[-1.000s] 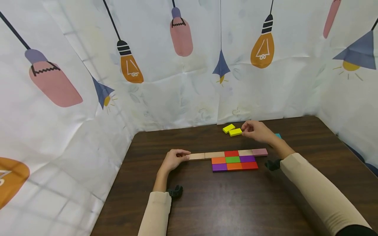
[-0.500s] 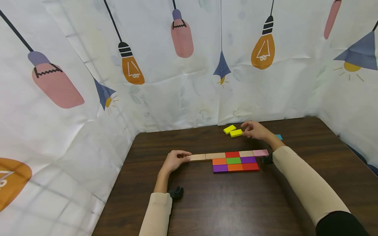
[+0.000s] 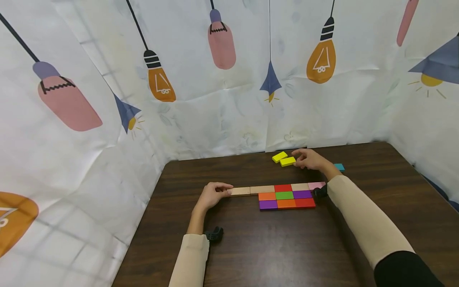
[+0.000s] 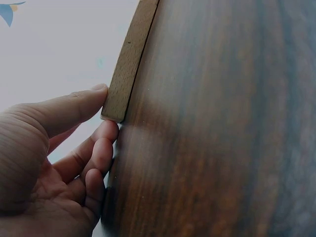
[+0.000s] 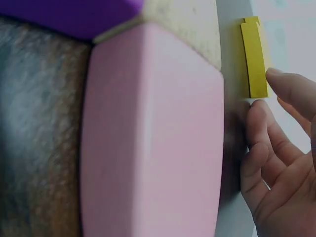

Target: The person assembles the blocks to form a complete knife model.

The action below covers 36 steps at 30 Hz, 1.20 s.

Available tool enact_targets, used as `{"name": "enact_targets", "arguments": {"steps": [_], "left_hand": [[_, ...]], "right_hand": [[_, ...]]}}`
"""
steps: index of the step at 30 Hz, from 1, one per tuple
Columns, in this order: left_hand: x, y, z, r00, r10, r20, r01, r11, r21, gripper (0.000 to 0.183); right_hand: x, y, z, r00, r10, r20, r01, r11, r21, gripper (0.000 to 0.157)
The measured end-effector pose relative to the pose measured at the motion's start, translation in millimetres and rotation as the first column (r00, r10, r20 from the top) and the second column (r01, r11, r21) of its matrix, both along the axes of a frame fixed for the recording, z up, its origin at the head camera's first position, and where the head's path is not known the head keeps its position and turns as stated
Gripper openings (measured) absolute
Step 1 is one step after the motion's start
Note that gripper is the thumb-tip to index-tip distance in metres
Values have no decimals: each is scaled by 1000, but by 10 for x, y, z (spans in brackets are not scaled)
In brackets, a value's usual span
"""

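In the head view, my left hand (image 3: 211,196) holds the left end of a plain wooden block (image 3: 240,191). The left wrist view has the thumb against the edge of this wooden block (image 4: 131,59), with curled fingers at its end and on the tabletop. Farther back, my right hand (image 3: 311,159) reaches to the right end of a yellow block (image 3: 288,162), thumb and index finger apart. In the right wrist view, the thumb tip is right beside the yellow block (image 5: 255,59), and the other fingers are bent near its end.
Flat coloured blocks form two short rows, with a green block (image 3: 284,195) among them, against the longer row. A pink block (image 3: 316,185) ends that row under the right wrist. Another yellow block (image 3: 279,157) and a teal block (image 3: 339,167) lie at the back of the brown table (image 3: 251,247).
My right forearm has swung to the left and the index finger has stretched out more beside the yellow block. The left hand has stayed at the wooden block.
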<state>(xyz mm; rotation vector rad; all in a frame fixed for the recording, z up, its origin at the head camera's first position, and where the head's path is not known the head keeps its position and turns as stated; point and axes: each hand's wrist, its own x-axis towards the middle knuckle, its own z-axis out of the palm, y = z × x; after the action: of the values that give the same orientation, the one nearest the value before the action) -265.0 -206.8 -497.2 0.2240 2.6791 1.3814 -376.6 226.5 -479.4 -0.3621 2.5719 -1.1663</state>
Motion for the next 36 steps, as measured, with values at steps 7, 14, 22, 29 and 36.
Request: {"name": "enact_targets", "arguments": {"steps": [7, 14, 22, 29, 36], "left_hand": [[0, -6, -11, 1000, -6, 1, 6, 1000, -1, 17], [-1, -4, -6, 1000, -6, -2, 6, 1000, -8, 17], [1, -3, 0, 1000, -7, -1, 7, 1000, -10, 17], [0, -1, -4, 1000, -10, -6, 10, 1000, -10, 17], [5, 5, 11, 1000, -2, -2, 2, 1000, -16, 17]], "right_hand": [[-43, -27, 31, 1000, 29, 5, -29, 999, 40, 46], [-72, -36, 14, 999, 35, -9, -35, 998, 53, 43], [-98, -22, -1, 998, 61, -22, -59, 994, 91, 39], [-83, -14, 25, 995, 96, -29, -92, 988, 128, 38], [-23, -28, 70, 992, 119, -39, -113, 985, 129, 37]]}}
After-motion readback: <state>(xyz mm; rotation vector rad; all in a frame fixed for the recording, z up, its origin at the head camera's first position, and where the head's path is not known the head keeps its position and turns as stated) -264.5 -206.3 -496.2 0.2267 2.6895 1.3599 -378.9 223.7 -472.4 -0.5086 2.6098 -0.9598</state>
